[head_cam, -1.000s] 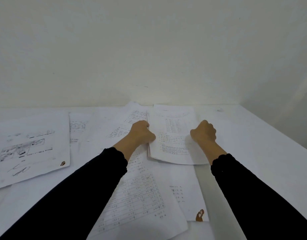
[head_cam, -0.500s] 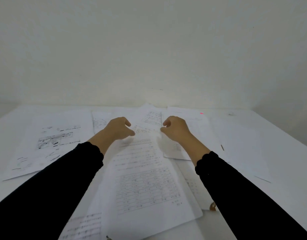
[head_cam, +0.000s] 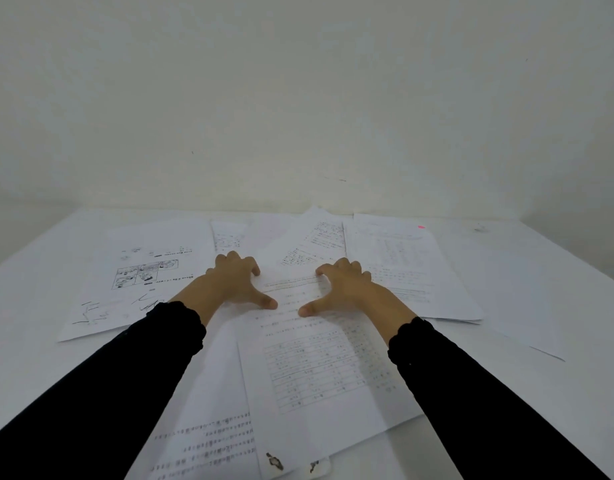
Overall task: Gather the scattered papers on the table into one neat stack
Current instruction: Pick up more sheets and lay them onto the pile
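Note:
Printed white papers lie spread over a white table (head_cam: 547,282). A sheet with tables (head_cam: 316,362) lies in the middle, and both hands rest on its far edge. My left hand (head_cam: 234,284) presses its top left corner, fingers spread, thumb pointing right. On the top right corner sits my right hand (head_cam: 343,289), thumb pointing left. A small stack of printed pages (head_cam: 406,268) lies to the right. At the left is a sheet with drawings and scribbles (head_cam: 139,278). More sheets (head_cam: 312,240) fan out behind the hands.
Another text sheet (head_cam: 208,441) pokes out under the middle sheet, near the front. A blank sheet (head_cam: 513,306) lies at the right. A plain wall (head_cam: 298,98) stands right behind the table's far edge. Black sleeves cover both forearms.
Both hands left the right-hand stack and moved left to the middle sheet. Their fingers went from curled to spread flat on its far edge. The view has shifted left.

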A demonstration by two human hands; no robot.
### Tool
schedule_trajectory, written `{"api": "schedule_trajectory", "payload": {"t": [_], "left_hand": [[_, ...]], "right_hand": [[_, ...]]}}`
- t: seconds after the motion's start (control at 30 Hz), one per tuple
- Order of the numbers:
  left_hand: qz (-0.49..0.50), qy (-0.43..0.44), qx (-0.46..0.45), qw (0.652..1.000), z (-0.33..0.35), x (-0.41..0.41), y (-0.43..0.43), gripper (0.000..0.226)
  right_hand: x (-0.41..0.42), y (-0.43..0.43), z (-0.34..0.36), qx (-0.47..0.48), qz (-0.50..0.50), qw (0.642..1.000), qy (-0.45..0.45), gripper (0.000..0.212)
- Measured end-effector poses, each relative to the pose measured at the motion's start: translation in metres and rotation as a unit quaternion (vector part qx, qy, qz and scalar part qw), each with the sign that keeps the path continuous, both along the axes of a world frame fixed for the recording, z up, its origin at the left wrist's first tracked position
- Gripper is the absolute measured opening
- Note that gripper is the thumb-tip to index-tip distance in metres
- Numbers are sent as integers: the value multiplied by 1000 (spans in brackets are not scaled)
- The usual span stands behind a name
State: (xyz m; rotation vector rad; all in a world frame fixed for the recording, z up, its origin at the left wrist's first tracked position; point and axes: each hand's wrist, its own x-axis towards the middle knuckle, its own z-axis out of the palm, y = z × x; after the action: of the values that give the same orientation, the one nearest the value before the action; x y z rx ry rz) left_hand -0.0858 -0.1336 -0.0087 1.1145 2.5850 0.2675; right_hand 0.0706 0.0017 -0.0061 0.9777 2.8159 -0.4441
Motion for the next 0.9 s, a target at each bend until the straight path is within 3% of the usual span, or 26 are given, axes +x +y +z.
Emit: {"api": "schedule_trajectory", "payload": {"t": [0.2,0.33,0.4,0.5,0.57,0.67,0.73,0.9], "left_hand": [[2,-17,-15,1000,1,-5,3,96],[9,-28,16,999,0,-8,6,90],[2,-27,48,998,0,-10,9,79],[-12,-16,144,989,0,-16,13,42],[-20,-27,215,976,4,-18,14,23],[-10,-84,309,947,15,-24,13,17],[1,-138,371,918,24,-26,9,17],[44,-147,444,883,32,-35,-2,27]], "right_hand": [[-1,2,-2,-16,-19,1000,11,108],[-6,3,-2,-20,-29,999,14,114],[-11,5,-2,-19,-36,999,15,117],[-16,9,-2,-23,-56,997,43,117],[-18,11,-1,-30,-83,992,91,112],[-20,15,0,-95,-142,963,208,112],[-21,17,2,-156,-177,930,283,101],[-22,21,6,-224,-207,883,356,24]]}}
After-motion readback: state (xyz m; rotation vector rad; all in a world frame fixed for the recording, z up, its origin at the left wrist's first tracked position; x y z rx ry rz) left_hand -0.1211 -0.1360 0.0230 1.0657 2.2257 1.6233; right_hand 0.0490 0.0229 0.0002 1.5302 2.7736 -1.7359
